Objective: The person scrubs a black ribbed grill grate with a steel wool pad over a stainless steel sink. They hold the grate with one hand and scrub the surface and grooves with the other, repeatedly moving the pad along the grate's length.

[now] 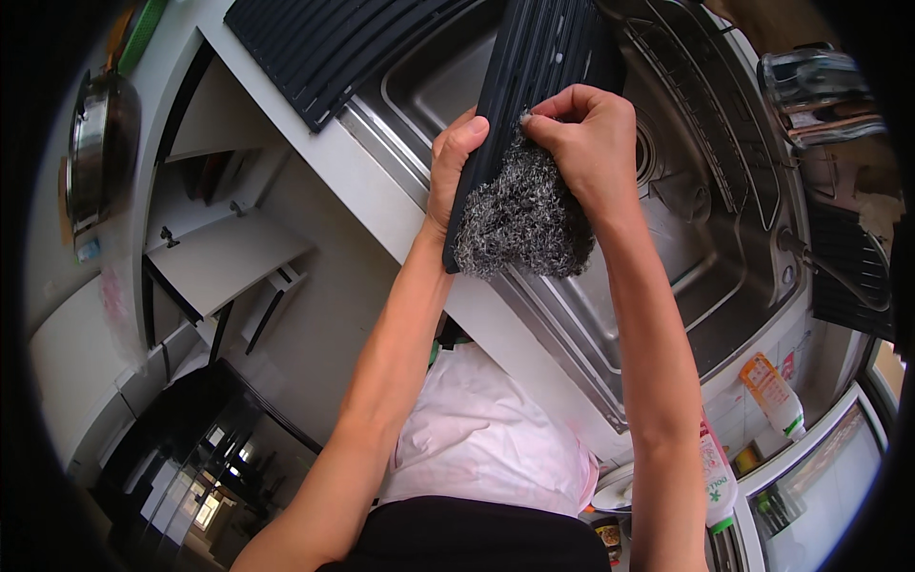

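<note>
My left hand [452,161] grips the near end of a black ribbed panel [532,68], its thumb on the long left edge. The panel stands tilted on its side over a stainless steel double sink [443,79], and its far end runs out of the top of the picture. Between thumb and fingers, my right hand [597,146] pinches the upper part of a large steel wool scourer [529,214]. This grey, curly mass hangs against the panel's ribbed face and hides its lower part. Small pale specks show on the ribs.
Another black ribbed panel [350,46] lies across the counter and sink edge. A wire rack [690,107] lines the sink's far side near the faucet [797,250]. Two bottles [772,397] stand at the right. An open cabinet door [229,250] juts out at left, below a hanging pan [107,146].
</note>
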Action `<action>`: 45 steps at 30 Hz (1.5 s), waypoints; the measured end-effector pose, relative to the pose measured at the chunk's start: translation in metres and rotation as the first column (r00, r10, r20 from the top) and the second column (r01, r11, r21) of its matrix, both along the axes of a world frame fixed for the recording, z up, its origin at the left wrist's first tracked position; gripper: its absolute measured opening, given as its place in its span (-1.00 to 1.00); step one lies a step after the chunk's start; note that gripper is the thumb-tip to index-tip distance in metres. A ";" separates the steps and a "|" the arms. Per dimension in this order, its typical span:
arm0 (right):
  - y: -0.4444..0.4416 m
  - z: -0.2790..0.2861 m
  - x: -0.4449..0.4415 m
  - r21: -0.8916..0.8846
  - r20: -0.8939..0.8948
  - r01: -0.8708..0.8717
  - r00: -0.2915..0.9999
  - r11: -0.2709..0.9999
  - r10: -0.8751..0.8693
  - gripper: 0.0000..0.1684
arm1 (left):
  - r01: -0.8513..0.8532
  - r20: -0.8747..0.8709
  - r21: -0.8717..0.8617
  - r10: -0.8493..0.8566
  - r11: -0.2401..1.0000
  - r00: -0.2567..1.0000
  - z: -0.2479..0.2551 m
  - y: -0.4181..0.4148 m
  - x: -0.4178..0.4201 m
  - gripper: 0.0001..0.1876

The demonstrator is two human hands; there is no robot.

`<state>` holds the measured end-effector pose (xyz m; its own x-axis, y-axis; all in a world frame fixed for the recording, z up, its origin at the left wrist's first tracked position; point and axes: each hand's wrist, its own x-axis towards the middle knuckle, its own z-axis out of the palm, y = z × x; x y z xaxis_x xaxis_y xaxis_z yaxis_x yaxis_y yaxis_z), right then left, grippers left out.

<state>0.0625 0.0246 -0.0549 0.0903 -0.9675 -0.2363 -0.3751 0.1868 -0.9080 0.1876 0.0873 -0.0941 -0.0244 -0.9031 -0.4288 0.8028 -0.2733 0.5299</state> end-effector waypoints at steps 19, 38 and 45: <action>0.031 0.004 0.002 -0.107 -0.163 -0.064 0.986 0.992 0.046 -0.86 | -0.002 0.127 0.004 0.002 1.000 0.992 0.011 0.009 0.002 -0.61; 0.129 0.010 -0.012 -0.205 -0.206 -0.163 0.971 0.965 0.120 -0.51 | 0.048 0.011 -0.071 -0.047 0.996 0.999 0.015 0.028 0.007 -0.55; 0.126 -0.010 -0.019 -0.210 0.054 -0.094 0.993 0.973 0.107 -0.55 | 0.064 -0.116 -0.121 -0.078 0.991 0.990 0.001 0.025 0.014 -0.62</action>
